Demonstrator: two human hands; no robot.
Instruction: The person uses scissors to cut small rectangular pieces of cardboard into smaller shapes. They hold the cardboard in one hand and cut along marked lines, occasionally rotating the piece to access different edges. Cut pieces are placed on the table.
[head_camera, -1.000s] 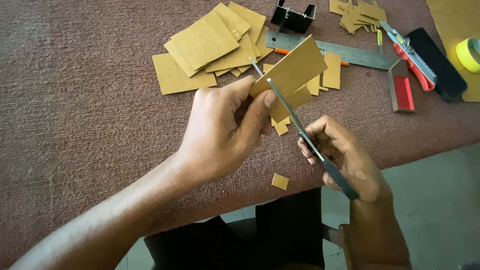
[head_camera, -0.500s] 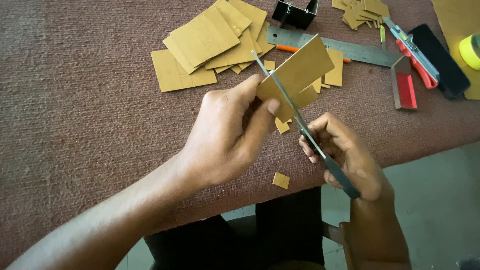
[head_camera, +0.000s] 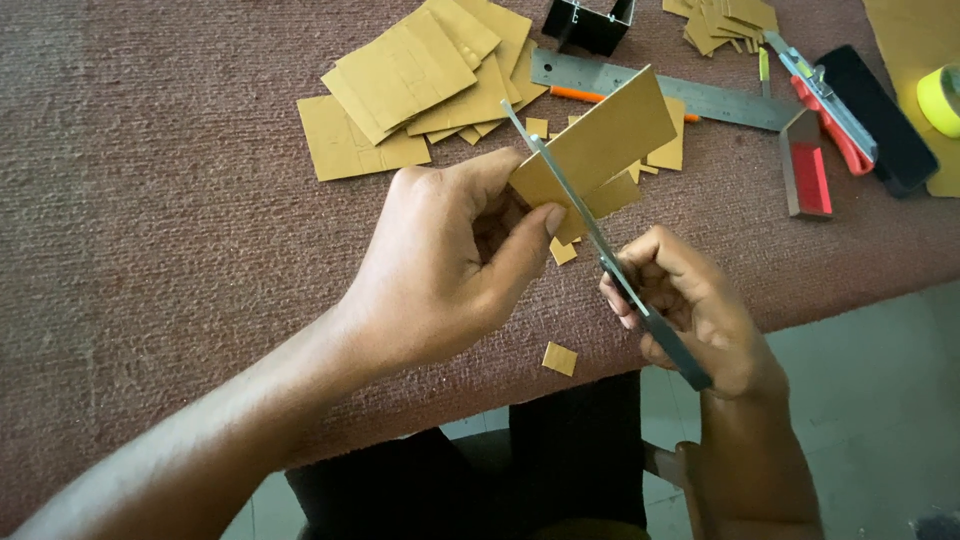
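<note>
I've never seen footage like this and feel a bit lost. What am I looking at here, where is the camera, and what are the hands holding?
The camera sits on a person's head and looks down at their own two bare hands over a table covered in reddish-brown cloth. The left hand pinches a cardboard piece. The right hand works scissors, whose blades are at that piece. On the cloth lie a pile of cardboard pieces, small offcuts, a metal ruler, a red utility knife and a black box.

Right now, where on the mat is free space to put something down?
The mat is bare left of the cardboard pile and left hand. It is crowded at the top right, around the steel ruler and red cutter.
</note>
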